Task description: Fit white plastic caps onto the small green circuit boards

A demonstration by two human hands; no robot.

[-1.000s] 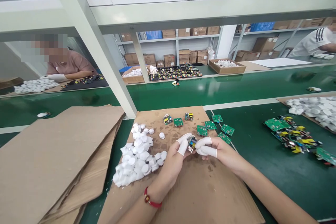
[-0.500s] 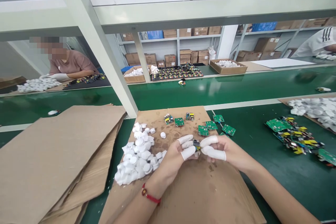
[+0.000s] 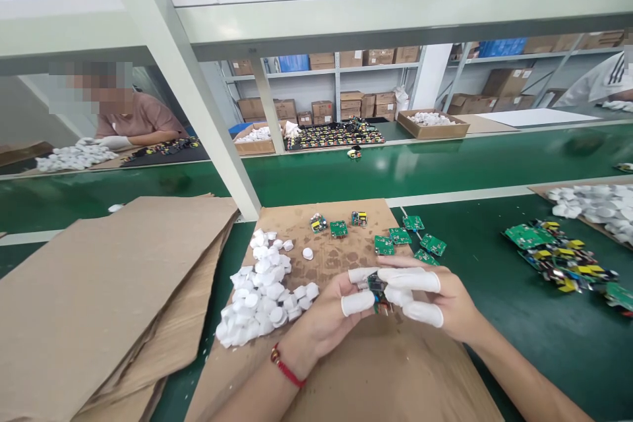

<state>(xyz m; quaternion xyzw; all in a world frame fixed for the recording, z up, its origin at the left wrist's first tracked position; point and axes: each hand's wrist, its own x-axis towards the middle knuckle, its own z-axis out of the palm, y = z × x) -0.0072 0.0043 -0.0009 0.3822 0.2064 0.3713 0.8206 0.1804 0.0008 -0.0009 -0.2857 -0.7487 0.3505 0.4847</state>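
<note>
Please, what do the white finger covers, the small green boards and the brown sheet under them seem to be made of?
The finger cots look like thin, matte white latex or rubber, stretched smoothly over the fingers. The green circuit boards seem to be coated fibreglass, slightly glossy, with soldered parts. The brown sheet looks like matte cardboard, with stains on it.

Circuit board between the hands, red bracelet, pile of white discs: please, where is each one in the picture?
Circuit board (image 3: 378,287), head view, on its dark top side.
Red bracelet (image 3: 287,369), head view, on cord's middle.
Pile of white discs (image 3: 260,297), head view, on pile's middle.
</note>
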